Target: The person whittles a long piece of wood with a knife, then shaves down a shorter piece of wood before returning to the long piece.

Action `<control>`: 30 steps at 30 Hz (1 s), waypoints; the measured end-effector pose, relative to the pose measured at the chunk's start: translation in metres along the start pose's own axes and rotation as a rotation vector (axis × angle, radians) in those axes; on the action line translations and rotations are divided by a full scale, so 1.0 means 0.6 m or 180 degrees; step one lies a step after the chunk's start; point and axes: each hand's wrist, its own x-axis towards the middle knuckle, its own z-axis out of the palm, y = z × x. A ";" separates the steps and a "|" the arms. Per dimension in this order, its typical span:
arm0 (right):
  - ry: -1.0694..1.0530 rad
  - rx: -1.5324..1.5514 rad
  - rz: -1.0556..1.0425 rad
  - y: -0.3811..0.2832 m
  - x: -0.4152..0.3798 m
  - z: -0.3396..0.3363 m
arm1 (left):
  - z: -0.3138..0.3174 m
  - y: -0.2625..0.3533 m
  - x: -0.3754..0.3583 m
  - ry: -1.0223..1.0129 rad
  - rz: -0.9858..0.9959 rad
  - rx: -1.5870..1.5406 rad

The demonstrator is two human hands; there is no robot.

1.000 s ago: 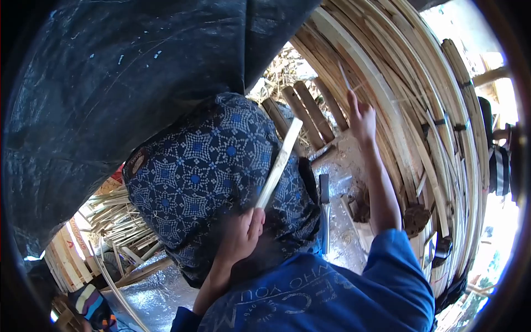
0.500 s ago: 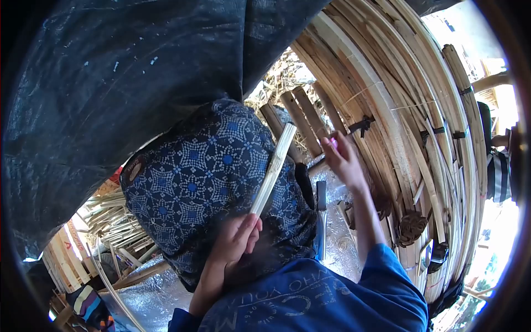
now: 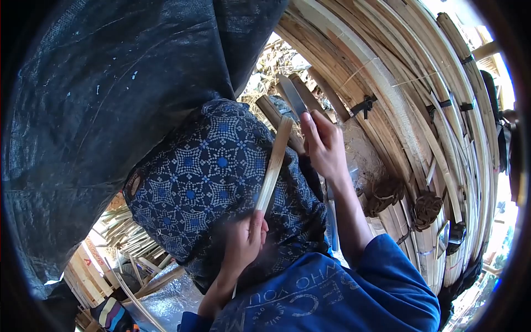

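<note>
A pale bamboo strip (image 3: 275,166) slants upward in front of the patterned cloth, its lower end gripped in my left hand (image 3: 244,238). That hand is closed, though its edges are blurred. My right hand (image 3: 324,146) wraps round the handle of a knife (image 3: 293,97), thumb lying along it. The blade points up and slightly left, just beyond the strip's top end. Blade and strip appear apart. Most of the knife's handle is hidden by my fingers.
Dark blue patterned cloth (image 3: 204,177) covers my lap. A black tarp (image 3: 110,110) hangs at the left. Long wooden slats (image 3: 398,110) are stacked on the right, with brown coiled bundles (image 3: 427,210) beside them. Split sticks (image 3: 130,229) lie at lower left.
My right hand has moved left and slightly up, close to the strip's upper end, and the knife blade now points upward. My left hand and the strip have shifted slightly.
</note>
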 end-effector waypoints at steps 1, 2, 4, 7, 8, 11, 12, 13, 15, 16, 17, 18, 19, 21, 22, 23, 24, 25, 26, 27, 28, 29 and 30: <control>0.0022 -0.0004 -0.0084 0.000 0.009 -0.006 | 0.002 0.002 0.000 0.0036 -0.0017 0.0028; 0.0047 -0.0002 -0.0161 -0.001 0.014 -0.010 | 0.003 0.003 -0.001 0.0071 -0.0039 0.0063; 0.0034 0.0042 -0.0111 -0.008 0.011 -0.008 | 0.002 0.002 0.000 0.0074 -0.0011 0.0071; -0.0082 -0.0056 -0.0177 0.000 -0.001 0.000 | 0.003 0.003 0.000 0.0052 0.0022 0.0089; -0.0205 -0.0207 -0.0316 0.003 -0.005 0.003 | 0.003 0.004 0.000 0.0047 0.0043 0.0077; -0.0066 -0.0315 0.0091 -0.014 -0.007 0.007 | 0.003 0.005 0.000 0.0033 0.0096 0.0109; 0.0049 -0.0472 0.0145 -0.017 -0.006 0.009 | 0.003 0.004 -0.001 0.0031 0.0088 0.0109; 0.0049 -0.0474 0.0147 -0.018 -0.004 0.011 | 0.003 0.002 0.000 0.0046 0.0117 0.0163; 0.0148 -0.0758 -0.0125 -0.020 0.003 0.011 | 0.004 -0.002 0.003 0.0056 0.0156 0.0207; 0.0148 -0.0769 -0.0129 -0.019 0.006 0.011 | 0.005 -0.004 0.004 0.0071 0.0209 0.0309; 0.0176 -0.0797 -0.0201 -0.017 0.008 0.012 | 0.005 -0.007 0.004 0.0090 0.0255 0.0410; 0.0195 -0.0824 -0.0271 -0.014 0.009 0.015 | 0.006 -0.009 0.004 0.0096 0.0247 0.0395; 0.0175 -0.0830 -0.0273 -0.011 0.010 0.017 | 0.006 -0.010 0.006 0.0108 0.0281 0.0456; 0.0262 -0.0916 -0.0279 -0.004 0.009 0.021 | 0.006 -0.011 0.005 0.0127 0.0301 0.0507; 0.0256 -0.0923 -0.0278 -0.001 0.009 0.024 | 0.006 -0.010 0.005 0.0115 0.0302 0.0517; 0.0365 -0.0904 -0.0329 0.002 0.008 0.028 | 0.006 -0.009 0.005 0.0097 0.0307 0.0529; 0.0476 -0.0883 -0.0381 0.005 0.008 0.031 | 0.006 -0.010 0.005 0.0092 0.0310 0.0524; 0.0479 -0.0888 -0.0382 0.006 0.009 0.033 | 0.006 -0.010 0.005 0.0099 0.0320 0.0523; 0.0519 -0.0871 -0.0365 0.008 0.010 0.035 | 0.006 -0.010 0.005 0.0109 0.0330 0.0523; 0.0558 -0.0852 -0.0349 0.008 0.010 0.036 | 0.005 -0.010 0.005 0.0110 0.0332 0.0522; 0.0558 -0.0854 -0.0347 0.008 0.010 0.038 | 0.004 -0.010 0.005 0.0097 0.0295 0.0472; 0.0581 -0.0865 -0.0392 0.008 0.010 0.038 | 0.004 -0.010 0.005 0.0082 0.0262 0.0419; 0.0607 -0.0879 -0.0438 0.009 0.010 0.037 | 0.004 -0.009 0.006 0.0075 0.0265 0.0414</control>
